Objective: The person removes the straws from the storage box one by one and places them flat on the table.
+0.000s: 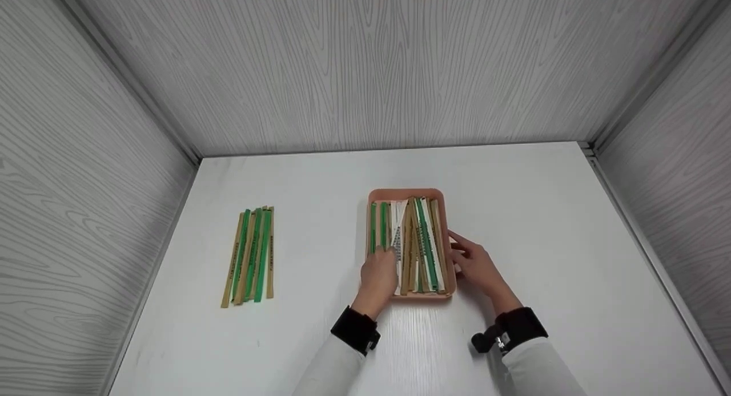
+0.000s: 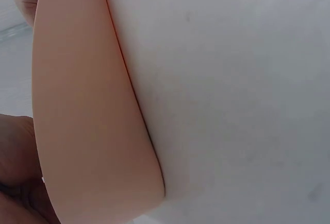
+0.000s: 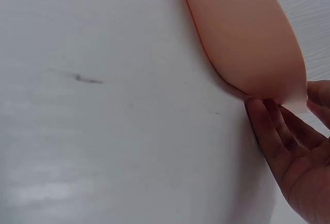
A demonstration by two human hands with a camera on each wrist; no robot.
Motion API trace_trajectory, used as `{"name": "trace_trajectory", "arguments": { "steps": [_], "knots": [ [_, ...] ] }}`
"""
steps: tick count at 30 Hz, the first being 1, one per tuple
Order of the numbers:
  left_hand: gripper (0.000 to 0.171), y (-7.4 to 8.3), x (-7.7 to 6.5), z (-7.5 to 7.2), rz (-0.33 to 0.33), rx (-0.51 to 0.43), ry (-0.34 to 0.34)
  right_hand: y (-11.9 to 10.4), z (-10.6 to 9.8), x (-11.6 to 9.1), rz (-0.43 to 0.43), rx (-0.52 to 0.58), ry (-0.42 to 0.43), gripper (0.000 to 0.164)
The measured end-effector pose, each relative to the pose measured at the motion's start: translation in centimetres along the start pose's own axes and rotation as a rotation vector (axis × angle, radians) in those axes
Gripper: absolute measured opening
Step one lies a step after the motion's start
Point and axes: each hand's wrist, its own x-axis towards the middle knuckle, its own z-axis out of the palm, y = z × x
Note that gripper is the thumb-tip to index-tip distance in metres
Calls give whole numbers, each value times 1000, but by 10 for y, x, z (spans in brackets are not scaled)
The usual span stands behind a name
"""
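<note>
A pink tray (image 1: pixel 406 192) holds several slim, flat strips (image 1: pixel 425 242) in green, brown and white, with print on some. My left hand (image 1: pixel 379 276) reaches over the tray's near left part, onto the green and brown strips. Its fingertips are hidden in the head view, and whether they hold a strip does not show. Against the tray's right side, my right hand (image 1: pixel 478 267) grips the wall. In the right wrist view its fingers (image 3: pixel 268 126) meet the outer wall low down, with the thumb nearer the rim.
To the left on the white table (image 1: pixel 308 224) lies a loose bundle of green and brown strips (image 1: pixel 251 256), roughly lined up. Grey wood-grain panels (image 1: pixel 342 70) stand behind the table and at both sides.
</note>
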Motion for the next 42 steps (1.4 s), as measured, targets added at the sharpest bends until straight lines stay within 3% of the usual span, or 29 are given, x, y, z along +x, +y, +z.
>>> {"name": "trace_trajectory", "arguments": {
  "steps": [14, 22, 25, 29, 34, 42],
  "knots": [
    [11, -2, -1, -5, -14, -37, 13, 6, 3, -2, -19, -85, 53, 50],
    [31, -3, -4, -25, -69, -172, -15, 10, 3, -1, -20, -75, 56, 49],
    [36, -7, -7, -33, -78, -235, 6, 9, 3, -2, -34, -63, 53, 49],
    [36, -16, -10, -43, -97, -293, 63, 8, 3, -3, -60, -70, 55, 49],
    [34, -32, -15, -56, -169, -329, 112, 8, 3, -2, -64, -78, 59, 49],
    [33, -72, -29, -71, -295, -318, 152, 9, 3, -1, -65, -74, 64, 48]
  ]
}}
